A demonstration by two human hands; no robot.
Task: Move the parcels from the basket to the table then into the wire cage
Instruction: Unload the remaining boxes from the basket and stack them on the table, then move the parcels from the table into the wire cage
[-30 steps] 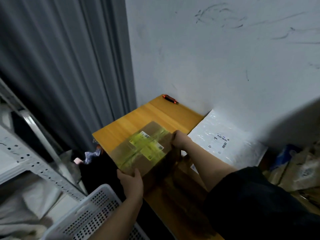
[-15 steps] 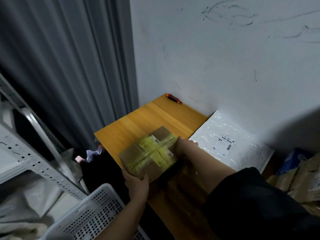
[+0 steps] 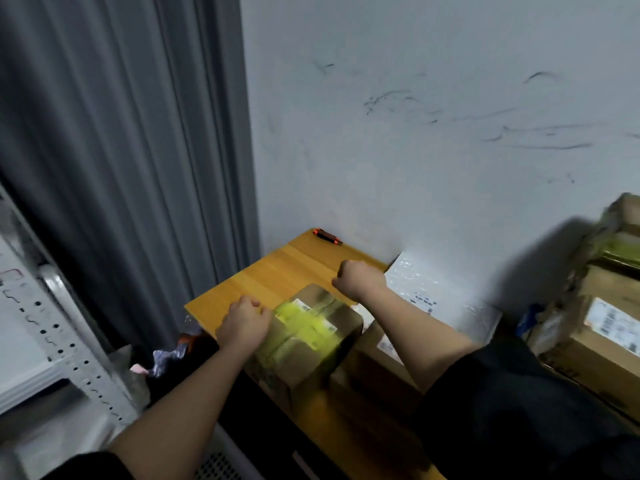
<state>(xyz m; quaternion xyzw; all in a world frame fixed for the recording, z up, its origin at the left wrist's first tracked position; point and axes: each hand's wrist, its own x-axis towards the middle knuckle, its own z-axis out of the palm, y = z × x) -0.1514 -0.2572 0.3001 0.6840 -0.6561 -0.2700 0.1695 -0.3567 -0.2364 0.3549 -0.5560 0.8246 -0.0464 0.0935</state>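
Note:
A brown cardboard parcel (image 3: 311,344) crossed with yellow-green tape sits on the wooden table (image 3: 270,275) near its front left edge. My left hand (image 3: 244,323) grips the parcel's left edge with curled fingers. My right hand (image 3: 358,282) hovers beyond the parcel's far corner as a closed fist, holding nothing. A second brown parcel (image 3: 381,362) lies right of the taped one, partly under my right forearm. A white bubble mailer (image 3: 446,299) lies flat by the wall. Only a corner of the white perforated basket (image 3: 214,469) shows at the bottom.
An orange-and-black cutter (image 3: 327,236) lies at the table's far corner against the wall. Stacked cardboard boxes (image 3: 606,327) stand at the right. A white metal shelf frame (image 3: 69,344) and a grey curtain (image 3: 121,150) fill the left. Crumpled wrapping (image 3: 162,358) lies below the table's edge.
The taped parcel has come down onto the table. My right hand has let go of it and lifted away into a fist. The view has shifted, bringing the boxes at the right into sight.

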